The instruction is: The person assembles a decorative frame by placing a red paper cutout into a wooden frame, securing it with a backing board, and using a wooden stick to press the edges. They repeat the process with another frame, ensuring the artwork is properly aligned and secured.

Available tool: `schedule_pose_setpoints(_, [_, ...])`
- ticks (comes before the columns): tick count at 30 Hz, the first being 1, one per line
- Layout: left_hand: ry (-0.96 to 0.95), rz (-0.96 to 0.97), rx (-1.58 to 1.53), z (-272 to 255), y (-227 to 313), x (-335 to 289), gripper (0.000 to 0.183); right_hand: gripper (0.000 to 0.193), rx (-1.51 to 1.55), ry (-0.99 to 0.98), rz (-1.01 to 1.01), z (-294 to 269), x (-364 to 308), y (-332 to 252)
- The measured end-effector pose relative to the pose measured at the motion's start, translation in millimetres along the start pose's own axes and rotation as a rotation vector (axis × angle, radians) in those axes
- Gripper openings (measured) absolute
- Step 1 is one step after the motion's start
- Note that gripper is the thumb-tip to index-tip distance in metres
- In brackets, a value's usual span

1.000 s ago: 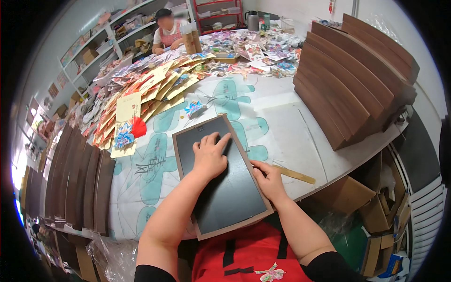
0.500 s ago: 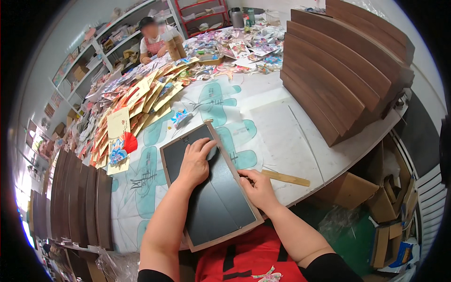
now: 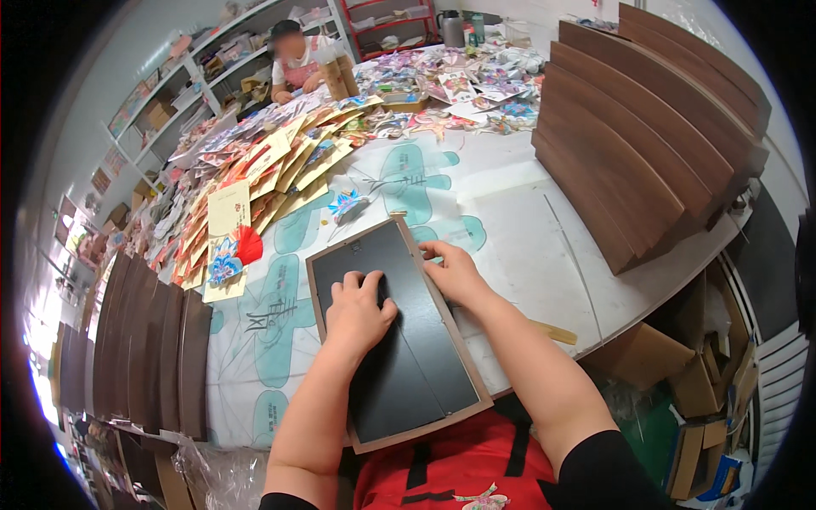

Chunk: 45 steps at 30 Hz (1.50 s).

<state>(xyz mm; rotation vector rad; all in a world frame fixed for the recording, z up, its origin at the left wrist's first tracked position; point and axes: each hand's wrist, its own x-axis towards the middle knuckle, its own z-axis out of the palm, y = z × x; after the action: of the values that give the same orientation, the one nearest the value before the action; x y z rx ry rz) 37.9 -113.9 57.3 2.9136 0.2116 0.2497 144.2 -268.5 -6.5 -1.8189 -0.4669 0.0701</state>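
A picture frame [image 3: 469, 371] with a brown wooden border and a black backing board [image 3: 399, 374] lies face down in front of me, tilted on the table. My left hand [image 3: 359, 313] rests on the backing board, fingers bent and spread, gripping nothing. At the frame's right long edge, my right hand [image 3: 455, 272] has its thumb and curled fingers at the border; small metal tabs sit along that rim. Partly hidden behind my right forearm is a flat yellowish wooden strip [image 3: 557, 331]. Just beyond the frame's top lies a blue paper flower [image 3: 345, 205].
Dark brown wooden frames stand stacked at the right [image 3: 620, 161] and left [image 3: 153, 348]. Yellow cards [image 3: 228, 212] with red and blue decorations heap up at the far left. Colourful paper cutouts [image 3: 459, 85] cover the far table, where another person [image 3: 299, 64] sits. Cardboard boxes [image 3: 646, 348] stand below right.
My right hand has moved up along the frame's right edge, its forearm now covering part of the wooden strip. My left hand has shifted slightly down the backing board, its fingers more bent.
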Motion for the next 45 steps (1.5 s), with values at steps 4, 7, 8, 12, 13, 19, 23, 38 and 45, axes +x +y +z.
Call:
schedule_pose_setpoints(4, [0.143,0.105,-0.096,14.6,-5.9,7.5,0.030,0.030,0.105,0.047,-0.031,15.5,10.6,24.2])
schedule_pose_setpoints(7, [0.179,0.244,-0.193,22.9,-14.5,12.3,0.017,0.029,0.068,0.065,-0.087,16.1,7.8,23.3])
schedule_pose_setpoints(8, [0.187,0.292,-0.232,24.7,-18.7,13.0,0.012,0.028,0.037,0.061,-0.108,16.2,6.5,21.0])
schedule_pose_setpoints(12, [0.145,0.514,-0.330,24.4,-25.9,21.1,0.004,0.028,0.027,0.068,-0.073,15.8,7.0,24.0])
schedule_pose_setpoints(13, [0.133,0.559,-0.362,23.9,-26.2,21.4,0.002,0.028,0.043,0.060,-0.047,15.2,7.4,24.2])
schedule_pose_setpoints(19, [0.044,0.683,-0.444,20.7,-19.6,19.5,0.017,0.028,0.062,0.064,-0.066,15.6,9.6,29.6])
schedule_pose_setpoints(23, [0.053,0.685,-0.441,19.3,-21.2,20.9,0.020,0.028,0.128,0.029,-0.031,13.1,9.2,19.3])
schedule_pose_setpoints(38, [0.065,0.641,-0.574,13.0,-25.4,18.8,0.020,0.025,-0.368,0.096,-0.062,13.3,19.1,-13.7])
schedule_pose_setpoints(45, [0.082,0.633,-0.555,16.3,-25.2,18.8,0.020,0.026,-0.414,0.106,-0.168,21.2,28.1,4.0])
